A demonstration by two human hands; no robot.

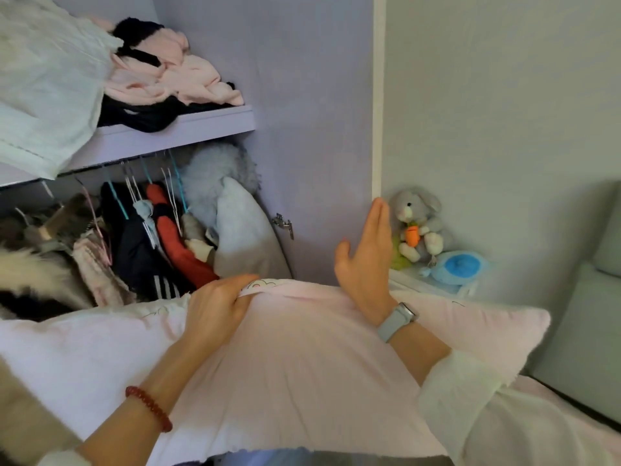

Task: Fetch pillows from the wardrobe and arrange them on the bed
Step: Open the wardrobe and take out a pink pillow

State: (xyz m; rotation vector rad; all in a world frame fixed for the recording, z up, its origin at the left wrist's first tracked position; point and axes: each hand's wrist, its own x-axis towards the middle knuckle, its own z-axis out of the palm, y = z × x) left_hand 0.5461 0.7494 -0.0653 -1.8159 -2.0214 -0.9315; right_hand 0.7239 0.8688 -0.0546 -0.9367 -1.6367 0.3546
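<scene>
A large pale pink pillow (302,364) lies across my front, held against me. My left hand (218,304) grips its top edge, fingers curled over the seam. My right hand (366,253) is raised above the pillow with straight fingers, flat against the edge of the open wardrobe door (319,129). A grey-blue pillow (245,230) stands upright inside the wardrobe, at the right end of the hanging clothes. The pink bed sheet (551,401) shows at the lower right.
A wardrobe shelf (188,129) carries folded pink, black and white clothes. Below it hang garments on hangers (151,230). A grey plush rabbit (416,223) and a blue plush toy (453,267) sit on a white nightstand beside the wall. The grey padded headboard (584,314) rises at the right.
</scene>
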